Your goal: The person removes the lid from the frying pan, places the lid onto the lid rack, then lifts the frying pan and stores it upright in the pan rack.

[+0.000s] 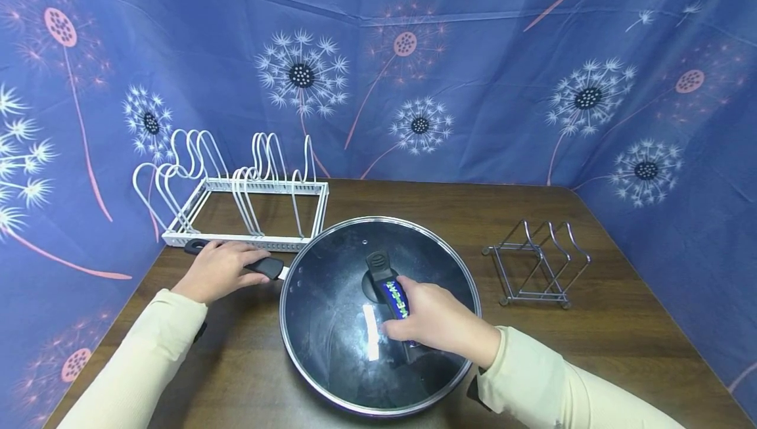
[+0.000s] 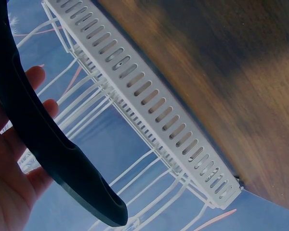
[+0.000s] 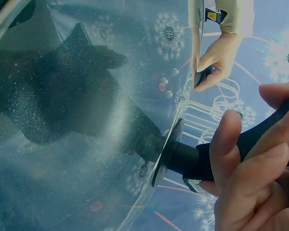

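Our left hand (image 1: 215, 270) grips the pan handle (image 1: 260, 265), right hand (image 1: 434, 320) fingers clench the lid handle (image 1: 390, 291); a tilted lift could let the glass lid (image 1: 331, 311) slip.

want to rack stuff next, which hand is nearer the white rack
Left. The left hand grips the pan handle just before the white rack; the right hand holds the lid handle, farther off.

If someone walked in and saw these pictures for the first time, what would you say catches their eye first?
The large wok with its glass lid dominates the middle of the wooden table. The right hand grips the lid handle, while the left hand holds the wok's long black handle. Behind it at the left stands a white wire rack, and a smaller metal rack sits to the right.
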Tool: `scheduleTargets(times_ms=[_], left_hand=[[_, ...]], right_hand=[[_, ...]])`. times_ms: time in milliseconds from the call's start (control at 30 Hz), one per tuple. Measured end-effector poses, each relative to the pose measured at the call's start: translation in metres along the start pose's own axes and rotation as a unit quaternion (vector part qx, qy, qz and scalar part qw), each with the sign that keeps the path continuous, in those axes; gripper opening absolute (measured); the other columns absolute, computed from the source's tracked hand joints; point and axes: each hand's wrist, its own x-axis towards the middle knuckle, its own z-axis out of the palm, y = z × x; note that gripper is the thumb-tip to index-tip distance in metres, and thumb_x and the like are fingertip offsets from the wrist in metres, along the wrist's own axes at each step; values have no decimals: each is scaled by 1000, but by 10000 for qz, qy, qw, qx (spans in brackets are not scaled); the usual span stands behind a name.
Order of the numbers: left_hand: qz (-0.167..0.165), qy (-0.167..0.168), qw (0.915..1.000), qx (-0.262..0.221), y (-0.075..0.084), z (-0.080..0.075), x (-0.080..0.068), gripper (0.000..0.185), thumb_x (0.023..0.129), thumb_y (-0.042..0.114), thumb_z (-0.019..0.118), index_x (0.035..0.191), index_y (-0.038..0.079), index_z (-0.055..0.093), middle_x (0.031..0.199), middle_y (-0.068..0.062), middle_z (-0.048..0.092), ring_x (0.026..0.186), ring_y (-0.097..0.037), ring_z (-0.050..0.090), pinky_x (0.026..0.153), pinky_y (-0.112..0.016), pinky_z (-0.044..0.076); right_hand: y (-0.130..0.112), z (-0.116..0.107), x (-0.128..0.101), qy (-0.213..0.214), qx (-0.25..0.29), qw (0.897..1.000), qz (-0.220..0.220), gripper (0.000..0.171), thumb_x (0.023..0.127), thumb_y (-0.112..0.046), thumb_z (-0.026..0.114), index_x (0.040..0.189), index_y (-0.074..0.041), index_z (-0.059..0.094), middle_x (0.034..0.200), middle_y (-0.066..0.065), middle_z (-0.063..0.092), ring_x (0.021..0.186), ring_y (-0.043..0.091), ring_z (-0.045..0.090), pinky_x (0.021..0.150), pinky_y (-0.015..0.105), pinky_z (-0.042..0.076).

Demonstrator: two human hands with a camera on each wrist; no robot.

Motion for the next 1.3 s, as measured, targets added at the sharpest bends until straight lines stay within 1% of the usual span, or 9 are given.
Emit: scheduleTargets(times_ms=[233, 433, 633, 800, 900, 967, 1067, 1200, 1300], left_hand=[[-49, 6, 10000, -19, 1, -2, 1, 45, 73, 39, 77, 108, 11, 72, 102, -7, 70, 97, -26, 65, 79, -57, 44], [-299, -237, 9988, -307, 1, -4, 1, 43, 75, 35, 76, 110, 10, 71, 104, -10, 69, 101, -30, 63, 85, -70, 37], [-428, -174, 9982, -393, 2, 0, -1, 43, 75, 34, 77, 110, 10, 71, 103, -11, 68, 101, -32, 62, 87, -73, 33], [-560, -129, 9977, -364, 2, 6, -4, 46, 74, 34, 78, 112, 9, 70, 103, -13, 68, 99, -36, 61, 89, -70, 33], [-660, -228, 9972, -270, 2, 11, -4, 49, 76, 38, 76, 116, 11, 68, 103, -13, 68, 98, -36, 60, 89, -67, 33], [-755, -314, 9964, -244, 2, 13, -4, 50, 78, 41, 73, 118, 13, 67, 104, -12, 67, 99, -37, 58, 89, -65, 31], [-878, -398, 9949, -300, 3, 14, -4, 50, 80, 44, 70, 119, 13, 67, 104, -12, 67, 102, -37, 57, 92, -66, 29], [-842, -333, 9954, -317, 3, 14, -5, 50, 79, 45, 70, 117, 13, 68, 103, -12, 67, 102, -36, 57, 92, -65, 30], [-802, -277, 9960, -283, 3, 14, -5, 50, 79, 46, 70, 117, 13, 68, 102, -10, 67, 100, -35, 57, 90, -62, 32]], right_hand=[[-1, -5, 0, -186, -64, 9998, -64, 70, 71, -9, 69, 131, 14, 42, 69, 3, 57, 54, 13, 54, 48, 28, 44], [3, -13, 3, -352, -80, 9993, -92, 75, 66, 1, 65, 136, 12, 39, 82, 9, 59, 62, 16, 55, 53, 31, 46], [6, -16, 4, -512, 66, 9987, 31, 76, 68, 7, 62, 139, 10, 36, 93, 15, 59, 64, 18, 54, 55, 32, 45], [13, -20, 7, -639, 664, 9957, 67, 80, 65, 7, 65, 140, 7, 36, 104, 21, 57, 65, 22, 57, 53, 32, 49], [17, -21, 9, -736, 1109, 9911, 98, 83, 65, 6, 67, 141, 7, 35, 107, 23, 55, 58, 25, 59, 49, 33, 50], [18, -21, 8, -725, 1180, 9903, 123, 82, 66, 5, 69, 141, 6, 36, 108, 23, 54, 60, 25, 59, 49, 34, 50], [16, -18, 4, -397, 730, 9965, 86, 77, 67, 2, 70, 139, 3, 41, 105, 20, 58, 68, 23, 58, 51, 33, 49], [13, -11, -4, 258, -216, 9994, 87, 65, 72, -1, 67, 134, 1, 49, 92, 13, 64, 61, 16, 56, 49, 30, 46], [14, -7, -5, 487, -314, 9983, 67, 62, 72, 0, 64, 132, 3, 51, 88, 11, 64, 55, 14, 54, 45, 29, 44]])
